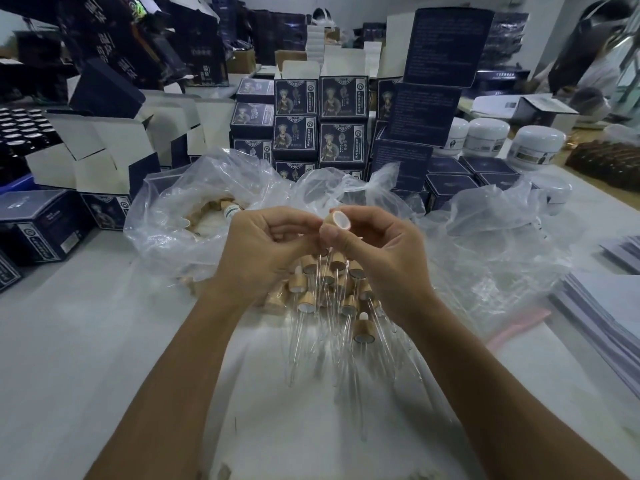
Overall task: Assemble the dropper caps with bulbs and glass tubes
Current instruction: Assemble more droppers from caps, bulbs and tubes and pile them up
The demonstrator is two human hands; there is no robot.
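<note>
My right hand [377, 251] pinches a wooden dropper cap [337, 220] between thumb and fingers, its white-lined open end facing up. My left hand [266, 247] is curled just left of the cap, fingertips close to it; what it holds is hidden. Under both hands lies a pile of assembled droppers [332, 289] with wooden caps and thin glass tubes pointing toward me on the white table [86, 323]. A clear plastic bag [180, 216] behind my left hand holds more wooden caps.
Crumpled clear plastic [485, 237] spreads to the right. Stacks of dark printed boxes [322, 123] and open cartons [104, 147] stand behind. White jars [533, 147] sit at back right, paper stacks [609, 306] at the right edge. People work at the far right.
</note>
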